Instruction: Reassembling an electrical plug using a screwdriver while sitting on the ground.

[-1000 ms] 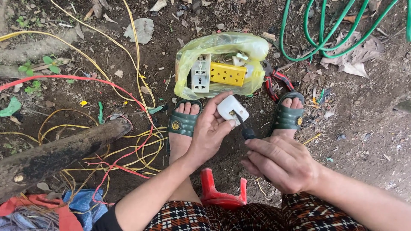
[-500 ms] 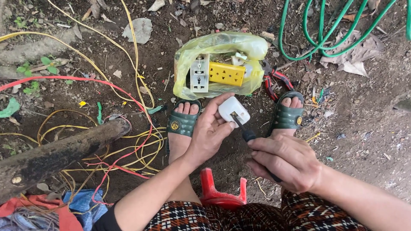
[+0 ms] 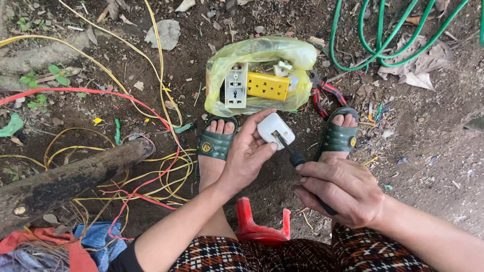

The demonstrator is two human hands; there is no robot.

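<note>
Since the earlier frame, almost nothing has shifted: I see both hands keeping the same grip at the centre of the picture. My left hand (image 3: pixel 247 156) reaches up from the lower left, palm turned toward me, its fingers and thumb curled together around a small white plastic socket cover (image 3: pixel 276 130). My right hand (image 3: pixel 338 191) comes in from the lower right, knuckles up, fingers wrapped tight around a dark-handled screwdriver (image 3: pixel 290 151) whose tip meets the cover's face.

Just above, a yellow plastic bag (image 3: pixel 262 55) lies on the soil with a white socket (image 3: pixel 235 85) and a yellow socket strip (image 3: pixel 268 85) inside. Red-handled pliers (image 3: pixel 322 93) sit at the bag's right.

Most of the screwdriver's handle is hidden in my fist, and I cannot make out the screw it touches. A red stool (image 3: pixel 262 224) is partly covered by my legs.
</note>
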